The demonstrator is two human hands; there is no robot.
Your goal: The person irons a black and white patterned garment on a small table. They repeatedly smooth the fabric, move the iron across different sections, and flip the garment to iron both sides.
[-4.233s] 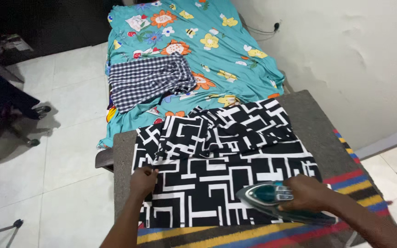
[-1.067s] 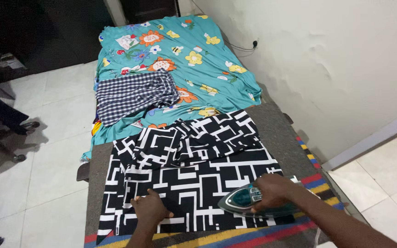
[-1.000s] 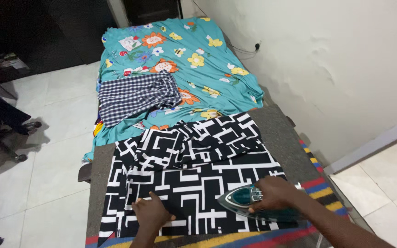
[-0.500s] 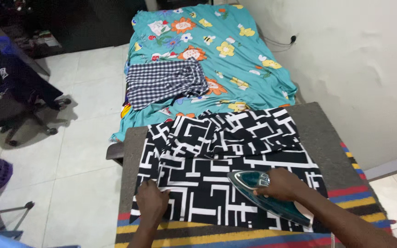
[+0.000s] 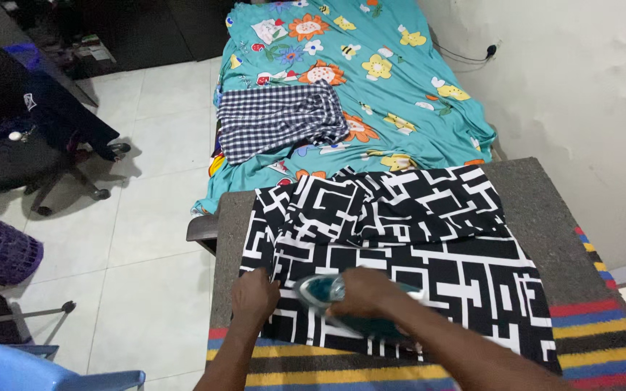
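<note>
Right hand point(image 5: 362, 291) clamped on teal steam iron point(image 5: 325, 291), left hand point(image 5: 253, 295) pressed flat pinning black-and-white maze-print cloth point(image 5: 429, 239); near panel smooth, far folds apparently unpressed.

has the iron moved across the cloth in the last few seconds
Yes. The iron has slid left over the black and white cloth, from near its right edge to beside the left hand at the cloth's left edge.

White tiled floor point(image 5: 153, 217), white wall point(image 5: 588, 87), a bed under a floral teal sheet point(image 5: 400, 94), dark office chair point(image 5: 23, 152).
</note>
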